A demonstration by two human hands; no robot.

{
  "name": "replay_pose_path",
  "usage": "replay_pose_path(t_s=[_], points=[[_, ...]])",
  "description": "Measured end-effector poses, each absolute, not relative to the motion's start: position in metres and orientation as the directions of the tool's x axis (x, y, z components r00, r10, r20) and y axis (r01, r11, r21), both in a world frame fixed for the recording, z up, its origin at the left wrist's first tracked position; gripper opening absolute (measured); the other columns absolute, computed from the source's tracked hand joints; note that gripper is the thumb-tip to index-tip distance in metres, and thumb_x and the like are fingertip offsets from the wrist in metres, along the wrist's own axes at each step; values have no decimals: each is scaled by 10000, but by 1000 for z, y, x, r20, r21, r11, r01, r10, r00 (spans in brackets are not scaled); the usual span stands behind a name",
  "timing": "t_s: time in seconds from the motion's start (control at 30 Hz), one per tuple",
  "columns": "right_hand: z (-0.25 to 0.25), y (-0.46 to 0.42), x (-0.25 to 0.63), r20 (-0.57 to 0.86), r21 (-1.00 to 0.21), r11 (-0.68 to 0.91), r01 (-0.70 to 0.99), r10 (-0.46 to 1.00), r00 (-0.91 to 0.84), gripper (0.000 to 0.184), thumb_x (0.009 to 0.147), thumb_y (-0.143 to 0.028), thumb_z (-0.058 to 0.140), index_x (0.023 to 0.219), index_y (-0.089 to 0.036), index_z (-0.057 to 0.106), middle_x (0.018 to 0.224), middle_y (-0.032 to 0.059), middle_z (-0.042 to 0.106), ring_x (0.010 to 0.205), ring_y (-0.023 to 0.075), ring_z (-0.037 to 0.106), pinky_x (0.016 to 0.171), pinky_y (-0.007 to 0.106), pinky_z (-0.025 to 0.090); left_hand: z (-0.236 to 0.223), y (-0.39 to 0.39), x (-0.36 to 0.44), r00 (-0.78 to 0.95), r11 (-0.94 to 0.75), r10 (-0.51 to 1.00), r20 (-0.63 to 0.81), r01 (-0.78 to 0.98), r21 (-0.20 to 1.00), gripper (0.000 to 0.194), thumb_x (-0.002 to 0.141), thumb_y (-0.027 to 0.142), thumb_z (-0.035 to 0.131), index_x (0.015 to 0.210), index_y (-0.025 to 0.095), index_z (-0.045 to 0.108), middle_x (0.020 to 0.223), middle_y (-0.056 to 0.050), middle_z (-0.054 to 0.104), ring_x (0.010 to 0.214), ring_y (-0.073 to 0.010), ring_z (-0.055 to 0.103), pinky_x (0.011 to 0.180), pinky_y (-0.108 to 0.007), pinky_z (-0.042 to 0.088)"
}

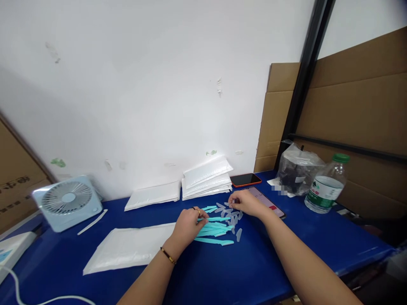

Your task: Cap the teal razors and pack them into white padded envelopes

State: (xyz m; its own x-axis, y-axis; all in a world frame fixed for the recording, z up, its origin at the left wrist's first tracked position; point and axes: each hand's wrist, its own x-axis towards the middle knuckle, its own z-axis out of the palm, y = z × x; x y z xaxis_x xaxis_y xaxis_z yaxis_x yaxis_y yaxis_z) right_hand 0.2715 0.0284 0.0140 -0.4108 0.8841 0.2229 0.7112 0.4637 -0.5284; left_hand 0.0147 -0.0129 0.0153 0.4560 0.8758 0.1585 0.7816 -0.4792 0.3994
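Turquoise eyebrow razors lie in a loose bunch on the blue table. My left hand is closed over the handle end of one eyebrow razor, whose blade end points right. Beside the bunch are several small translucent blade caps, scattered mostly between my two hands. My right hand reaches the far edge of these caps with thumb and fingers pinched together. What sits in that pinch is too small and hidden to make out.
A white padded envelope lies left of my left hand. More envelopes are stacked by the wall. Two phones lie behind and beside my right hand. A water bottle and a bagged cup stand right; a fan stands left.
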Motion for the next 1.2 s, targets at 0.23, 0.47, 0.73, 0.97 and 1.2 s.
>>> replay_pose_path(t_s=[0.23, 0.47, 0.73, 0.97, 1.2], points=[[22, 22, 272, 244, -664, 438, 606, 893, -378, 292, 799, -420, 517, 850, -173, 664, 647, 6, 602, 573, 130, 536, 512, 219, 379, 16, -6, 3, 328, -400, 915, 234, 677, 618, 296, 875, 359, 358, 926, 201, 603, 772, 16, 605, 699, -125, 523, 644, -229, 391], [27, 21, 267, 340, -724, 464, 510, 884, -322, 290, 792, -422, 539, 862, -175, 674, 733, 38, 647, 625, 155, 584, 564, 252, 441, 23, -6, -3, 323, -382, 919, 226, 585, 715, 452, 879, 502, 300, 935, 178, 610, 794, 1, 590, 733, -133, 509, 687, -229, 404], [36, 14, 263, 377, -774, 489, 401, 866, -329, 286, 814, -403, 529, 892, -160, 657, 792, 49, 643, 661, 150, 568, 626, 268, 460, 26, -6, -5, 323, -355, 930, 177, 660, 662, 561, 875, 553, 253, 877, 190, 680, 619, 13, 529, 611, -131, 472, 589, -229, 357], [35, 12, 259, 330, -779, 473, 412, 868, -371, 307, 820, -409, 521, 913, -154, 666, 796, 55, 642, 669, 149, 560, 578, 245, 443, 25, -6, -3, 328, -355, 930, 165, 687, 634, 549, 875, 529, 261, 887, 183, 687, 718, 0, 623, 709, -152, 541, 659, -232, 397], [33, 10, 251, 332, -779, 482, 401, 859, -389, 300, 809, -412, 539, 893, -161, 682, 837, 62, 665, 760, 179, 593, 625, 259, 462, 23, -5, -2, 350, -376, 920, 176, 657, 654, 514, 880, 513, 279, 873, 201, 689, 766, 8, 651, 724, -149, 563, 693, -238, 405]])
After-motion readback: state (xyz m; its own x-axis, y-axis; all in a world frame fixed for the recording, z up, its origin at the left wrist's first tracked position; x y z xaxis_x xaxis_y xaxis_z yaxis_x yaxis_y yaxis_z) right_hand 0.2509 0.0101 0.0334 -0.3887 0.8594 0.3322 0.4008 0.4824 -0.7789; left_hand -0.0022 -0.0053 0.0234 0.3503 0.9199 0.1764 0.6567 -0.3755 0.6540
